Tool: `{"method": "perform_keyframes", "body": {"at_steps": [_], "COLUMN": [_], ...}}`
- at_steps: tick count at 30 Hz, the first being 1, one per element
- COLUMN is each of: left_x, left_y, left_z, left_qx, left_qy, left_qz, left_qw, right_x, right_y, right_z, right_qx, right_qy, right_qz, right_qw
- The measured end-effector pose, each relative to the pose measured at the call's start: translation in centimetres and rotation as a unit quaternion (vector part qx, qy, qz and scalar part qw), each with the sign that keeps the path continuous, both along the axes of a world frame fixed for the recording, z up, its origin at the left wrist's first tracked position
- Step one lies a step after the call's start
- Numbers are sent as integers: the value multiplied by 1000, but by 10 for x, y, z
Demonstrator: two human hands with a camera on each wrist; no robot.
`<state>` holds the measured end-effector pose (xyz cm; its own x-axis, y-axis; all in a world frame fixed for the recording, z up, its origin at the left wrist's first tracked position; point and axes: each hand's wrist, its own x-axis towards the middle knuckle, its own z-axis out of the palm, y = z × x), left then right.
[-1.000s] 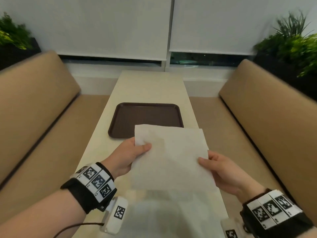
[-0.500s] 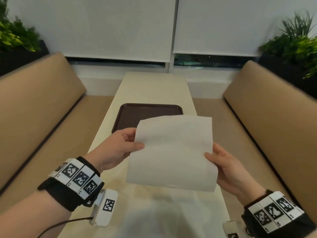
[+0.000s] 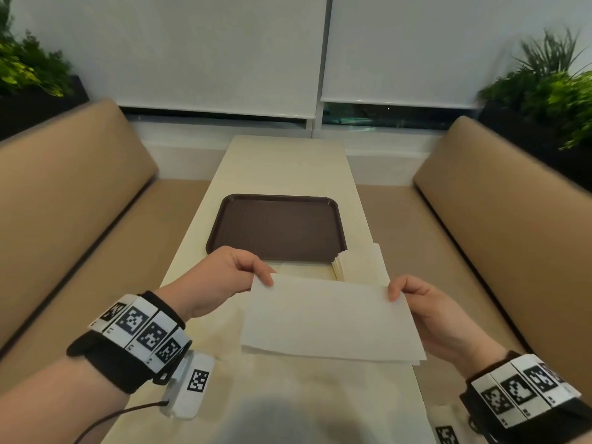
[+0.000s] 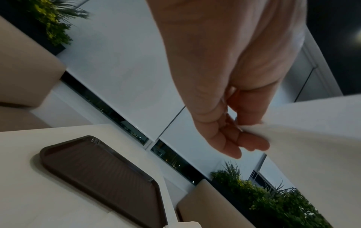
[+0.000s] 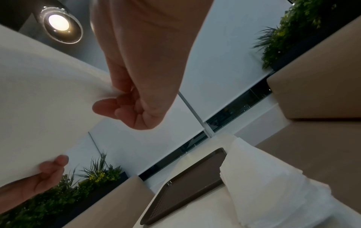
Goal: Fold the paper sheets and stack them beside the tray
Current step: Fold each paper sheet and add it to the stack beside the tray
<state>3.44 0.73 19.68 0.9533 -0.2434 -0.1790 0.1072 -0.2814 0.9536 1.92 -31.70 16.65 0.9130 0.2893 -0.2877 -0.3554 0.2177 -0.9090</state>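
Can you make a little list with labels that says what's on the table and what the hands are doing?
Held: white paper sheet, folded in half
Left hand: pinches its far left corner
Right hand: pinches its far right corner
Tray: dark brown plastic tray, nothing in it
Pile: stack of folded white papers at tray's near right corner
Surface: cream table

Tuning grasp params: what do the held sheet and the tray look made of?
Sheet: thin matte off-white paper, probably; it bends softly between both hands.
Tray: likely moulded plastic, dark brown, with a fine ribbed floor, raised rim and rounded corners.
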Motion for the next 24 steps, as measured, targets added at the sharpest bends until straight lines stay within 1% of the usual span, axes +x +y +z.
{"method": "perform_keyframes", "body": {"at_steps": [1,4,5,6,7,8,9,10,12,14,15,16,17,19,20,21,22,23,24], "left_x": [-1,-5,-6,-5,-4,-4,-3,-3,-2,0,2,5,8,16,21,26,31,36,41], "left_y": [-2,-8,-10,-11,-13,-15,-17,-20,-27,-37,-42,-47,-51,-57,-59,-62,-65,-68,-73], "left_z": [3,11,11,9,7,6,4,4,2,1,0,0,1,1,1,0,-4,-8,-15], "left_qx": [4,-37,-26,16,80,141,191,221,251,274,283,288,287,264,240,204,161,116,77], "left_qy": [-1,7,-8,-46,-94,-137,-171,-202,-251,-276,-282,-290,-300,-319,-327,-330,-314,-277,-216], "left_qz": [0,-3,-3,-2,-1,-1,-9,-28,-95,-163,-191,-212,-227,-230,-212,-178,-130,-74,-25], "left_qw": [1000,999,1000,999,992,981,966,954,930,907,897,888,881,881,889,904,926,951,973], "right_x": [0,-3,-3,-3,-3,-2,-2,-2,-7,-12,-14,-16,-16,-14,-12,-8,-5,-1,5], "right_y": [-2,-4,-5,-6,-9,-12,-13,-11,7,36,51,64,74,77,75,70,64,58,51], "right_z": [-2,-5,-7,-9,-10,-10,-8,-4,3,-2,-9,-15,-19,-26,-28,-29,-28,-29,-30], "right_qx": [-20,-76,-91,-109,-135,-183,-244,-302,-387,-453,-477,-486,-483,-452,-437,-425,-414,-404,-394], "right_qy": [-9,-35,-37,-40,-53,-80,-115,-155,-245,-301,-319,-336,-351,-342,-329,-316,-302,-282,-254], "right_qz": [3,18,30,38,44,47,44,41,67,131,144,143,124,76,55,28,-6,-42,-77], "right_qw": [1000,996,995,992,989,979,962,940,886,829,806,794,793,820,835,848,859,869,880]}}
